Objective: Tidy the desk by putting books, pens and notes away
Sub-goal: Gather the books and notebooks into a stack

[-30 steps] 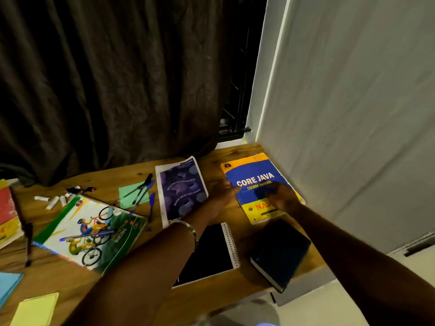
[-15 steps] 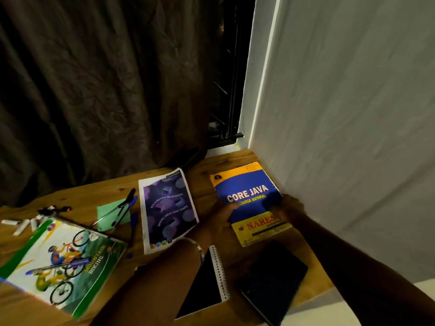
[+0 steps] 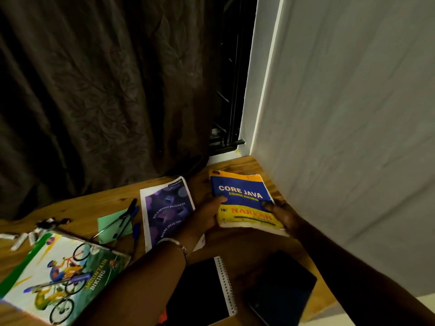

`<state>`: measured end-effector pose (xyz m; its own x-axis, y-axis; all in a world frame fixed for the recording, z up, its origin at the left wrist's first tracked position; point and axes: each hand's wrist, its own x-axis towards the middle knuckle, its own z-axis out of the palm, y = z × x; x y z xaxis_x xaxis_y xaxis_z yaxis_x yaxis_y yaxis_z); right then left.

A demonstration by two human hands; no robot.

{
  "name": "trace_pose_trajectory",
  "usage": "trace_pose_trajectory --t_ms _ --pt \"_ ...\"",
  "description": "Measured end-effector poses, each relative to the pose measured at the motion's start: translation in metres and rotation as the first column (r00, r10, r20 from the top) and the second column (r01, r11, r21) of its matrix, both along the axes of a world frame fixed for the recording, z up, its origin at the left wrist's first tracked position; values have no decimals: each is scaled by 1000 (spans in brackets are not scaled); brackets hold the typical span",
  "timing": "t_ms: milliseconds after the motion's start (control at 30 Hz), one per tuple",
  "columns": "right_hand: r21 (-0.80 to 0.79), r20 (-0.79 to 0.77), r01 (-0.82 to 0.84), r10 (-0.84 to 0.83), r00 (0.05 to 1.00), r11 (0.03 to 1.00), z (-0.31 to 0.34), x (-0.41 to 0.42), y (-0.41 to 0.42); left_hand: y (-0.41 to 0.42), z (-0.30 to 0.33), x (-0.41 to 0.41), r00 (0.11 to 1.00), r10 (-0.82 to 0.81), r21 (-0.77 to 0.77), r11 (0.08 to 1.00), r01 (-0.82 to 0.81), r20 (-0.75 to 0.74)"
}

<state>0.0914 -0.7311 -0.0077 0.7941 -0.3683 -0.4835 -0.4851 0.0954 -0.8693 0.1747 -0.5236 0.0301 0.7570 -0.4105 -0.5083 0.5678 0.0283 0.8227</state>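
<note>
Gripping the Core Java book (image 3: 242,198), left hand (image 3: 207,220) and right hand (image 3: 282,215) clasp its edges, near end apparently raised off the surface (image 3: 235,165).

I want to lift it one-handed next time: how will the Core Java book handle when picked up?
The Core Java book looks thick, with a deep page block, so probably heavy for its size. Its soft cover and worn corners suggest some flex. The left hand and right hand grip its sides, near edge raised; one hand may let it sag.
</note>
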Motion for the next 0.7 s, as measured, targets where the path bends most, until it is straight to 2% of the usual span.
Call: trace_pose_trajectory --t_ms 67,133,200,300,367,433,533,700 --pt "165 -73 -55 68 995 985 3 3 -1 3 0 9 1000 7 -7 1000 -7 21" --pt "231 -74 -80 99 992 970 11 4 4 6 7 12 998 -11 -42 999 13 55" --pt "150 -18 -15 18 1000 989 20 2 8 12 15 16 983 -50 8 999 49 178" --pt "-92 218 71 -49 975 993 29 4 4 24 18 25 882 -121 99 991 84 456" --pt "-226 315 105 -29 949 968 34 2 5 25 11 32 838 -108 170 985 18 535" --pt "-254 382 126 -20 924 959 42 -4 13 23 -9 45 774 -118 276 958 -76 622" --pt "-274 402 135 -14 916 952 40 -13 21 24 -2 26 730 -101 293 946 -141 676" --pt "-274 351 190 -86 932 943 26 -30 27 31 29 -15 770 -175 320 947 -39 613"
